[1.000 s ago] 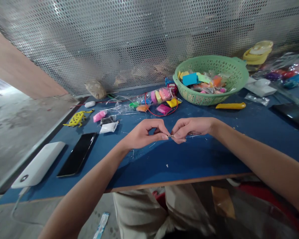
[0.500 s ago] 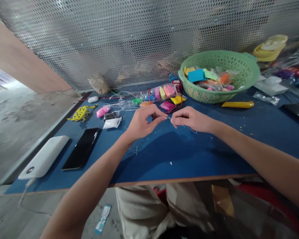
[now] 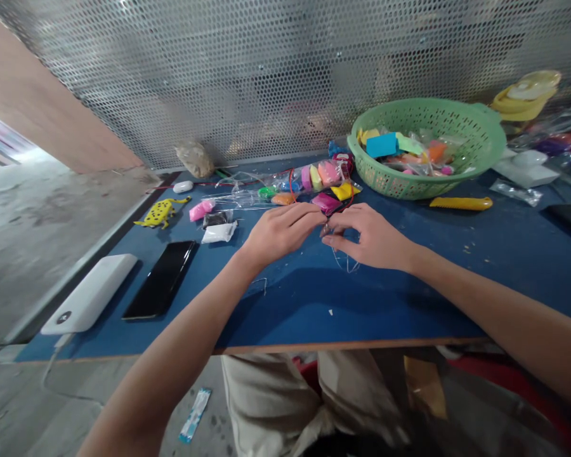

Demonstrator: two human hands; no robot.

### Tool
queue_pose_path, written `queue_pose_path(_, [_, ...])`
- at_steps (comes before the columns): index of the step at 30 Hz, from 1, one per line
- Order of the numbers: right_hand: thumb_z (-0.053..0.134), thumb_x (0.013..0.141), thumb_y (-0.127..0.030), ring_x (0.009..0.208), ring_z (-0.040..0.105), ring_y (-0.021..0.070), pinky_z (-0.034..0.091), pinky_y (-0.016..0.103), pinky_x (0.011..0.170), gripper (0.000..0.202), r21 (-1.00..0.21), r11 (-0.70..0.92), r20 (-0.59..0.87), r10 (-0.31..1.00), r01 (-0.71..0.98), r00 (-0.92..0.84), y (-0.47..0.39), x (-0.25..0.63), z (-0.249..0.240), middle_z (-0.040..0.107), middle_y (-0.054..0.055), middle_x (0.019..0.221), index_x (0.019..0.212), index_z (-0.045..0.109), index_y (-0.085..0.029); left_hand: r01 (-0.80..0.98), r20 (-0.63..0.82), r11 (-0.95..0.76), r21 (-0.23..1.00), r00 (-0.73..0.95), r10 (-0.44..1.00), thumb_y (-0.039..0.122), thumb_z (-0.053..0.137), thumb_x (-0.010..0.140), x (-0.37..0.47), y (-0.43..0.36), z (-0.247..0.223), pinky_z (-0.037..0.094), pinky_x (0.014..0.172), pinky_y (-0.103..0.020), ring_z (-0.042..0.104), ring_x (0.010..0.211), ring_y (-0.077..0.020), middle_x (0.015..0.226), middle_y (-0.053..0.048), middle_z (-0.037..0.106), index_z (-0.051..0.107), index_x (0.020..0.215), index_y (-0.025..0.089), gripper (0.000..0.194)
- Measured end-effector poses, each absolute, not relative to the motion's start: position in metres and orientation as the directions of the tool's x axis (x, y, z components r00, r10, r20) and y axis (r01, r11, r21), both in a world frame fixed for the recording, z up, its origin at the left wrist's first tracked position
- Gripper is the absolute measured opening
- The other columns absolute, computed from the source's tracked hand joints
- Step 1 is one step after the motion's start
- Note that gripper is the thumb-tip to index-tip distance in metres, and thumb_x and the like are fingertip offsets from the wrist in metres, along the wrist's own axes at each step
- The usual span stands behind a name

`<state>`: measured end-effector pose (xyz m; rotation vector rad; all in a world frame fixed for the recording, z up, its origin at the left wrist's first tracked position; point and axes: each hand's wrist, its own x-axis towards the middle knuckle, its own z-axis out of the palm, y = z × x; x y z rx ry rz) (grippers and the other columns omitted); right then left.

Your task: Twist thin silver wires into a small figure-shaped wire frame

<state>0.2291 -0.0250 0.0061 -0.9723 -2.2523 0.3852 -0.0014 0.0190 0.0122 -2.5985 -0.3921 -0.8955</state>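
Observation:
Above the blue table, both of my hands meet at the fingertips over a thin, pale wire (image 3: 346, 263). My right hand (image 3: 368, 238) pinches the wire between thumb and fingers, and bent loops of it hang below. My left hand (image 3: 283, 231) has its fingers bent and pressed together, with the tips touching the right fingertips. Its thumb and whatever lies under its fingers are hidden. Just beyond the hands is a magenta clay packet (image 3: 327, 202). Another bent piece of wire (image 3: 265, 285) lies on the table beside my left wrist.
A green basket (image 3: 428, 184) of colourful packets stands at the back right, with a yellow-handled cutter (image 3: 461, 203) before it. Leftward lie clay packets (image 3: 219, 232), a yellow spotted toy animal (image 3: 160, 214), a black phone (image 3: 160, 279) and a white power bank (image 3: 90, 294). Perforated metal (image 3: 266, 82) closes the back.
My left hand has turned over more, its back now facing up and hiding its thumb. The fingertips have come together, and the wire's loops hang lower beneath my right hand.

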Motion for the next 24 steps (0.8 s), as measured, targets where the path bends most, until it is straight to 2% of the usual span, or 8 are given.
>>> queue_pose_path(3, [0.062,0.094,-0.038,0.084,0.064,0.0187,0.038,0.035,0.090,0.019,-0.440,0.709,0.478,0.705,0.552,-0.524,-0.026,0.228,0.006,0.073,0.002,0.083,0.087,0.067,-0.021,0.369,0.621,-0.868,-0.333,0.778,0.092,0.011,0.048,0.096,0.002,0.018,0.011,0.058,0.074,-0.026,0.070,0.091,-0.0147,0.103,-0.005,0.072,0.058,0.110,0.019,0.019])
queue_pose_path(7, [0.058,0.096,-0.035,0.078,0.060,0.0179,0.039,0.035,0.085,0.021,-0.419,0.715,0.467,0.698,0.560,-0.543,-0.024,0.229,0.005,0.068,0.001,0.074,0.083,0.065,-0.020,0.390,0.637,-0.834,-0.391,0.768,0.061,0.008,0.046,0.094,0.005,0.017,0.008,0.057,0.069,-0.025,0.071,0.085,-0.0142,0.100,-0.005,0.073,0.058,0.107,0.020,0.021])
queue_pose_path(9, [0.058,0.097,-0.033,0.078,0.059,0.0182,0.038,0.035,0.085,0.020,-0.409,0.717,0.468,0.696,0.564,-0.545,-0.022,0.230,0.005,0.067,0.001,0.073,0.083,0.066,-0.020,0.421,0.656,-0.836,-0.352,0.748,0.101,0.008,0.045,0.094,0.006,0.017,0.005,0.056,0.068,-0.024,0.072,0.084,-0.0131,0.099,-0.004,0.074,0.058,0.108,0.020,0.022])
queue_pose_path(14, [0.057,0.097,-0.036,0.083,0.059,0.0204,0.039,0.037,0.088,0.021,-0.372,0.717,0.506,0.689,0.589,-0.519,-0.017,0.232,0.001,0.067,0.003,0.078,0.087,0.068,-0.021,0.507,0.674,-0.848,-0.155,0.682,0.284,0.011,0.045,0.097,0.012,0.015,-0.003,0.056,0.072,-0.023,0.072,0.086,-0.0127,0.099,-0.004,0.074,0.058,0.106,0.019,0.018])
queue_pose_path(18, [0.056,0.098,-0.037,0.085,0.059,0.0207,0.037,0.040,0.091,0.023,-0.365,0.725,0.506,0.681,0.584,-0.529,-0.015,0.232,-0.003,0.067,0.004,0.080,0.089,0.070,-0.021,0.544,0.655,-0.833,-0.106,0.668,0.353,0.014,0.045,0.099,0.013,0.014,-0.005,0.055,0.074,-0.024,0.071,0.086,-0.0139,0.097,-0.005,0.074,0.060,0.105,0.019,0.017])
queue_pose_path(22, [0.060,0.096,-0.034,0.090,0.060,0.0204,0.034,0.041,0.097,0.018,-0.431,0.716,0.487,0.697,0.549,-0.527,-0.015,0.233,-0.002,0.071,0.002,0.083,0.087,0.069,-0.021,0.552,0.642,-0.830,-0.080,0.666,0.381,0.016,0.047,0.100,0.014,0.017,-0.001,0.055,0.077,-0.025,0.071,0.087,-0.0148,0.097,-0.005,0.074,0.063,0.103,0.019,0.016])
queue_pose_path(24, [0.061,0.095,-0.032,0.087,0.061,0.0196,0.034,0.041,0.097,0.019,-0.500,0.684,0.456,0.730,0.532,-0.510,-0.016,0.233,0.001,0.071,0.001,0.076,0.081,0.068,-0.021,0.539,0.664,-0.842,-0.001,0.630,0.403,0.019,0.050,0.100,0.015,0.019,0.002,0.055,0.080,-0.026,0.071,0.090,-0.0147,0.096,-0.004,0.074,0.064,0.102,0.020,0.015])
